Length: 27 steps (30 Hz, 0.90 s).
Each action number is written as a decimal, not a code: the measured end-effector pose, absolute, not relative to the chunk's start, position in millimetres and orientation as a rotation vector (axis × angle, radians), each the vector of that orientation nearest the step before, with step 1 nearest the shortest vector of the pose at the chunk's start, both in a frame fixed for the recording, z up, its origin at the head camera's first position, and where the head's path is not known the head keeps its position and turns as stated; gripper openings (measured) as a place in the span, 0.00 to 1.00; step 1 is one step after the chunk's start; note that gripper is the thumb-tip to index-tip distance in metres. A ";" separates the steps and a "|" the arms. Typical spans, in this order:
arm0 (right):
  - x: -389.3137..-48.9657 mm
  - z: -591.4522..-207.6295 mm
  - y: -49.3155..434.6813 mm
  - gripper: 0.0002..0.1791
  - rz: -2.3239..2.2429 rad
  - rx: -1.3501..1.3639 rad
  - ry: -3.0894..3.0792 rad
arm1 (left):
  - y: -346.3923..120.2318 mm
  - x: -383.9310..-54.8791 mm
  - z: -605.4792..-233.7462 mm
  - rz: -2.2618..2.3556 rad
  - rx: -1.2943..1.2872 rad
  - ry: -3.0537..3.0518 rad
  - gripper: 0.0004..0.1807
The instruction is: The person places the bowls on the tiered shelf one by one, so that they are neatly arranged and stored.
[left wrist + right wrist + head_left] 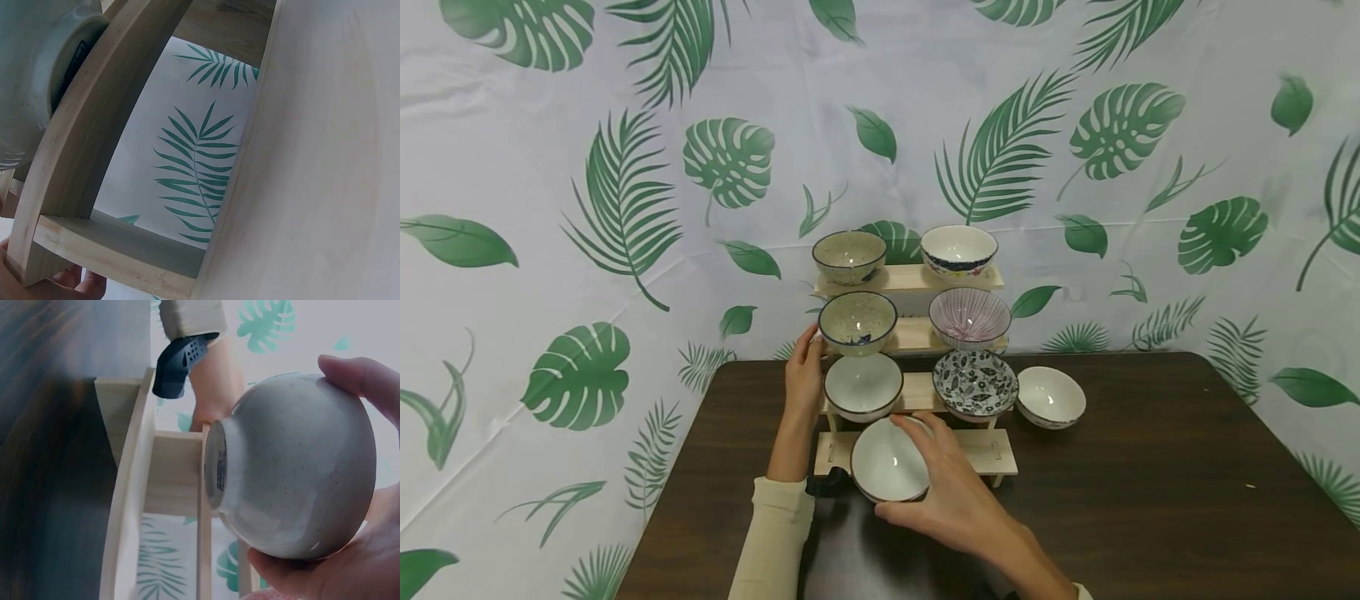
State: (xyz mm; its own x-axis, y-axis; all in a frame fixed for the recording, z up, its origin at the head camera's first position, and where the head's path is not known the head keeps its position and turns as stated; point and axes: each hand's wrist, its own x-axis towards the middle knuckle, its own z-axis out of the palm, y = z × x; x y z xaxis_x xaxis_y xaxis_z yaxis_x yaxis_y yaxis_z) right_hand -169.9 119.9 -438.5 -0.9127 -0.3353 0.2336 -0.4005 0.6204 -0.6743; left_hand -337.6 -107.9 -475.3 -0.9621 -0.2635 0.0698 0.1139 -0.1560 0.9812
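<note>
My right hand (951, 487) holds a white bowl (887, 462) with a brown rim, thumb and fingers spread across its sides. In the right wrist view this bowl (300, 469) is pale grey-white outside, its foot facing the rack. It overlaps the lowest step in the head view. At the left side of the stepped wooden rack (988, 450), my left hand (805, 379) grips the frame; fingertips (94, 284) curl round the wood in the left wrist view. A similar white bowl (863, 385) sits one step higher, below a speckled beige bowl (857, 321).
Another speckled bowl (850, 257) and a white bowl with a dark band (959, 250) top the rack. Below on the right are a purple-striped bowl (970, 317) and a black-and-white leaf-patterned bowl (975, 383). A white bowl (1051, 397) stands on the dark table (1150, 467) beside the rack.
</note>
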 end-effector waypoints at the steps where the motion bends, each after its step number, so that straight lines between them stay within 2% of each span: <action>1: -170.1 -439.2 119.6 0.56 1.181 0.625 -2.756 | -107.7 -337.8 -475.5 -2.208 0.173 -1.859 0.28; 27: -182.3 -465.3 111.9 0.53 1.201 0.617 -2.803 | -109.0 -338.0 -477.8 -2.210 0.142 -1.853 0.27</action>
State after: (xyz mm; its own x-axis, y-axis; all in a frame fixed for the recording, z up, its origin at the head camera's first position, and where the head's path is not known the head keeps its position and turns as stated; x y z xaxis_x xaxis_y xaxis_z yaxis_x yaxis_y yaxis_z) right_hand -182.3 111.9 -465.3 -0.9210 -0.3453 0.1803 -0.3688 0.6235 -0.6893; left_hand -338.0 -109.0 -477.8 -0.9631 -0.2547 0.0874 0.1305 -0.1573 0.9789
